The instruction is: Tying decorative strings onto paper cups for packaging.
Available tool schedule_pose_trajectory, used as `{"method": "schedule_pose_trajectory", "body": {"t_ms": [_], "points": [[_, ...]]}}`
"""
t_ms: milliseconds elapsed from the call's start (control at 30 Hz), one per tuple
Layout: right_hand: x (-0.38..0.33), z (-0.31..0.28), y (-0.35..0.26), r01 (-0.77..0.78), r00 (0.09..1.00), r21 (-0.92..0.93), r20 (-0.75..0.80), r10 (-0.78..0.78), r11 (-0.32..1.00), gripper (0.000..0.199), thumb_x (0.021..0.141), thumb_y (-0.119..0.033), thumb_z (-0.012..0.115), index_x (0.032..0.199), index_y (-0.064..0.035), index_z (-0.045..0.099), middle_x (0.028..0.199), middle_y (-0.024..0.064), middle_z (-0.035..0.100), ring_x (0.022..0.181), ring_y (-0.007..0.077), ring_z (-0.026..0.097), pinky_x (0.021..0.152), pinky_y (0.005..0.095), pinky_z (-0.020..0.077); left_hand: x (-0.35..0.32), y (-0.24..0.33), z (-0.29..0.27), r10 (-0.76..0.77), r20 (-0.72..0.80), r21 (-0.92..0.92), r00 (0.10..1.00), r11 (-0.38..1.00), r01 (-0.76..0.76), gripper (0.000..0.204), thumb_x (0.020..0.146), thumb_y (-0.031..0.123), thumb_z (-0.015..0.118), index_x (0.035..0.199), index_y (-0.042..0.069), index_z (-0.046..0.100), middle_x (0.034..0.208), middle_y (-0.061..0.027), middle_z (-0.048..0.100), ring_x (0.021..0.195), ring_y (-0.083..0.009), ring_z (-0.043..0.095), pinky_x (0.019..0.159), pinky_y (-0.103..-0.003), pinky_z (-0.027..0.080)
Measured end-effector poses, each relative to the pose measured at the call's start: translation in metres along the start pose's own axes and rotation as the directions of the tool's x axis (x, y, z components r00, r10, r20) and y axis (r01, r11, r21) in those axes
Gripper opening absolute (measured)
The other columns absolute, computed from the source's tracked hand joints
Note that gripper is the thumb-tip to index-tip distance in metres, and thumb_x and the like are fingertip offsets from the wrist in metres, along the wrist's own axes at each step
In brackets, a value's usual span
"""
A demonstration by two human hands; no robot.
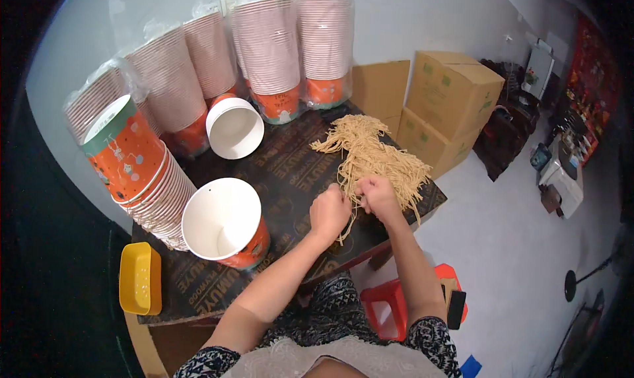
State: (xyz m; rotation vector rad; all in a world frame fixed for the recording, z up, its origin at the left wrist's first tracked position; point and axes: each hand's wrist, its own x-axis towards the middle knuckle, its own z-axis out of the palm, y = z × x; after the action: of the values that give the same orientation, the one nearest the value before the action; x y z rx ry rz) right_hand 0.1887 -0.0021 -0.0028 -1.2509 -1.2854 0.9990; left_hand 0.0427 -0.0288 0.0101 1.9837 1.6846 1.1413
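A heap of thin tan cords [389, 167] lies at the right side of the dark printed board tabletop [290, 157]. My left hand [330, 213] is closed at the near edge of the heap, with cord at its fingertips. Just to its right, my right hand [379, 196] is also closed, pinching cord. A few loose strands hang between the two hands and trail down toward the table's front edge. Left of my hands, a large orange paper bucket [221, 223] with a white inside stands tilted, its mouth facing up toward me. How many strands each hand grips is hidden.
Wrapped stacks of paper buckets [267, 48] line the wall. A nested stack [135, 160] leans at the left, near a yellow plastic tray [140, 279]. Another bucket [235, 128] lies tipped behind. Cardboard boxes [449, 94] and a red stool [386, 305] stand beside the table.
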Motion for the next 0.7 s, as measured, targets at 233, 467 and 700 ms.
{"method": "schedule_pose_trajectory", "body": {"t_ms": [233, 467, 700], "points": [[0.047, 0.009, 0.002, -0.254, 0.963, 0.044, 0.107, 0.249, 0.966, 0.021, 0.086, -0.009, 0.059, 0.069, 0.0013, 0.062, 0.059, 0.0080, 0.060, 0.040, 0.0133, 0.051, 0.034, 0.0276, 0.0383, -0.006, 0.002, -0.001, 0.088, 0.016, 0.128, 0.996, 0.988, -0.090, 0.014, 0.085, 0.011, 0.058, 0.085, -0.002, 0.054, 0.072, -0.0263, 0.065, 0.069, -0.0442, 0.066, 0.063, -0.053, 0.053], [0.053, 0.008, 0.010, -0.243, 0.964, 0.108, 0.136, 0.228, 0.964, 0.020, 0.084, -0.007, 0.060, 0.065, 0.0004, 0.060, 0.057, 0.0062, 0.058, 0.039, 0.0129, 0.050, 0.033, 0.0266, 0.0361, -0.006, -0.004, 0.008, 0.070, 0.045, 0.065, 0.997, 0.995, -0.073, 0.015, 0.084, 0.014, 0.064, 0.083, 0.001, 0.059, 0.075, -0.0226, 0.067, 0.073, -0.0412, 0.067, 0.066, -0.050, 0.052], [0.052, 0.004, 0.006, -0.308, 0.944, 0.217, 0.187, 0.271, 0.926, 0.016, 0.084, -0.005, 0.057, 0.069, -0.0001, 0.060, 0.057, 0.0076, 0.059, 0.039, 0.0126, 0.051, 0.032, 0.0255, 0.0367, -0.002, -0.015, 0.013, -0.033, 0.091, -0.219, 0.995, 0.974, 0.052, 0.023, 0.086, 0.020, 0.062, 0.083, -0.002, 0.066, 0.074, -0.0215, 0.066, 0.074, -0.0346, 0.068, 0.070, -0.042, 0.052]]}}
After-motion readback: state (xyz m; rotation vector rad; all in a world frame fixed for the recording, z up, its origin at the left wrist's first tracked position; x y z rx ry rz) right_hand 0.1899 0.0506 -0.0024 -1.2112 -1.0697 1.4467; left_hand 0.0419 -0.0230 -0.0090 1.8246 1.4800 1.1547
